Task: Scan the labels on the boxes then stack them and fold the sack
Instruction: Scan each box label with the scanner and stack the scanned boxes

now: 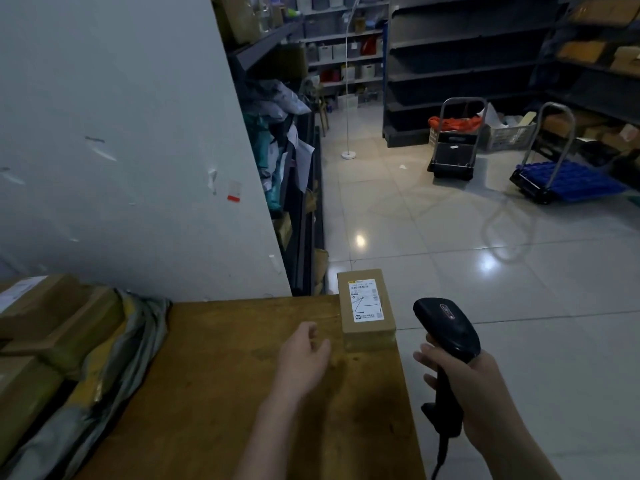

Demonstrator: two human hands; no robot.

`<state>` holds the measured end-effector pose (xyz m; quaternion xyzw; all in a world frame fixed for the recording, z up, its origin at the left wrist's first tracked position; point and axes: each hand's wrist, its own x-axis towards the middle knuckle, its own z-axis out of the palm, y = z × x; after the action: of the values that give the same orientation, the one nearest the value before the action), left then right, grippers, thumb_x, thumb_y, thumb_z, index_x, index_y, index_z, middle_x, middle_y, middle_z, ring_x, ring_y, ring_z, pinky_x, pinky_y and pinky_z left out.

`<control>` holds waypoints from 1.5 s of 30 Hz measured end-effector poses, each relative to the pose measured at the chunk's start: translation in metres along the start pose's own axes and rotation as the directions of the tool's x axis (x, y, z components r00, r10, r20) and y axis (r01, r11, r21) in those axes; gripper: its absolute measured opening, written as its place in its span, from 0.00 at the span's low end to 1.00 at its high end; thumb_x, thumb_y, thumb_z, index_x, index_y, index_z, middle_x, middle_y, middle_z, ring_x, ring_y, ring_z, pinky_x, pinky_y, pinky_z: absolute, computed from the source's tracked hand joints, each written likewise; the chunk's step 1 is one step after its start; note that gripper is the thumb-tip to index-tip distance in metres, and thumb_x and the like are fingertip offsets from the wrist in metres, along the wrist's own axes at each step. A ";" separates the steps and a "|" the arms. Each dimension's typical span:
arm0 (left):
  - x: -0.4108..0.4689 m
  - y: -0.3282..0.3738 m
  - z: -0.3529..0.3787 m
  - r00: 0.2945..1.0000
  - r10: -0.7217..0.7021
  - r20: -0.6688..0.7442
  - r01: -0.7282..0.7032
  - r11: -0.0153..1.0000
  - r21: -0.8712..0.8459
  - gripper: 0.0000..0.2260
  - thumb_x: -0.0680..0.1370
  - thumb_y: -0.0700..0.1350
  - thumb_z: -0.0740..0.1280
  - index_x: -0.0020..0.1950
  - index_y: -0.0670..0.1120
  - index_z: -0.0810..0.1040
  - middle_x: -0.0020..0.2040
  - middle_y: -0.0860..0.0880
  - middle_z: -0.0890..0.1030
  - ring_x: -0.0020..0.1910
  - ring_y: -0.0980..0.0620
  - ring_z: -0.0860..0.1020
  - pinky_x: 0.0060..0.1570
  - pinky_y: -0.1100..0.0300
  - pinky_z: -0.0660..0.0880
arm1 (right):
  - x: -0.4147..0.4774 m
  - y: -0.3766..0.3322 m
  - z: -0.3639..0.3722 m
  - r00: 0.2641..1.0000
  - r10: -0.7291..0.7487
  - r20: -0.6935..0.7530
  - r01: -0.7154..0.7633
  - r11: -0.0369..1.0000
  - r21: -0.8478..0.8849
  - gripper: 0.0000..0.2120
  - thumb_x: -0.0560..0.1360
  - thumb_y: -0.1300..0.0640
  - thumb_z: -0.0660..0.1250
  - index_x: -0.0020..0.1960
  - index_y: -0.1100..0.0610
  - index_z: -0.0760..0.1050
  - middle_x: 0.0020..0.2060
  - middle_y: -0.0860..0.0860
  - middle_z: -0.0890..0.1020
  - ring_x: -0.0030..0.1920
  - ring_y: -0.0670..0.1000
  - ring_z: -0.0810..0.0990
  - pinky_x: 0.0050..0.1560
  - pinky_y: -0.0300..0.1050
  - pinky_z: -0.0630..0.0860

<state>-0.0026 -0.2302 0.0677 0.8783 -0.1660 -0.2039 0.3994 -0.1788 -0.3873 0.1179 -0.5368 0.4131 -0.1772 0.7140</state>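
Label (367, 299) on box (369, 337): print illegible.

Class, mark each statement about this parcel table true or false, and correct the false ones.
1. The right hand grips the scanner. True.
2. The small box lies face down. False: its label faces up.
3. The left hand holds the small box. False: it holds nothing, just short of the box.
4. The sack lies at the left of the table. True.
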 end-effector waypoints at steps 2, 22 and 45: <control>0.005 0.002 0.005 1.000 -0.017 0.000 0.017 1.000 0.011 0.21 0.81 0.47 0.66 0.75 0.50 0.68 0.68 0.52 0.74 0.62 0.55 0.74 0.60 0.60 0.75 | 0.004 -0.003 -0.003 1.000 0.019 0.004 -0.019 1.000 0.004 0.08 0.73 0.65 0.74 0.50 0.58 0.78 0.48 0.60 0.84 0.55 0.62 0.81 0.57 0.58 0.78; 0.151 0.010 0.090 0.954 -0.221 0.202 0.209 0.975 0.079 0.33 0.78 0.46 0.72 0.76 0.42 0.59 0.68 0.43 0.76 0.66 0.44 0.76 0.52 0.56 0.76 | 0.039 0.006 0.006 0.990 0.094 -0.103 -0.104 0.990 -0.097 0.04 0.73 0.63 0.76 0.42 0.61 0.81 0.44 0.65 0.83 0.49 0.66 0.83 0.51 0.62 0.83; 0.159 -0.038 0.135 0.925 -0.290 0.246 0.297 0.955 0.005 0.16 0.69 0.46 0.80 0.46 0.51 0.74 0.49 0.52 0.81 0.48 0.54 0.80 0.43 0.62 0.79 | 0.146 -0.012 0.066 0.975 0.218 0.045 -0.164 0.840 -0.518 0.09 0.74 0.57 0.71 0.52 0.58 0.79 0.42 0.55 0.86 0.39 0.58 0.86 0.41 0.51 0.85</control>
<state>0.0725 -0.3645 -0.0780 0.8549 -0.0772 -0.3704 0.3551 -0.0380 -0.4526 0.0755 -0.6713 0.4597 0.0382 0.5801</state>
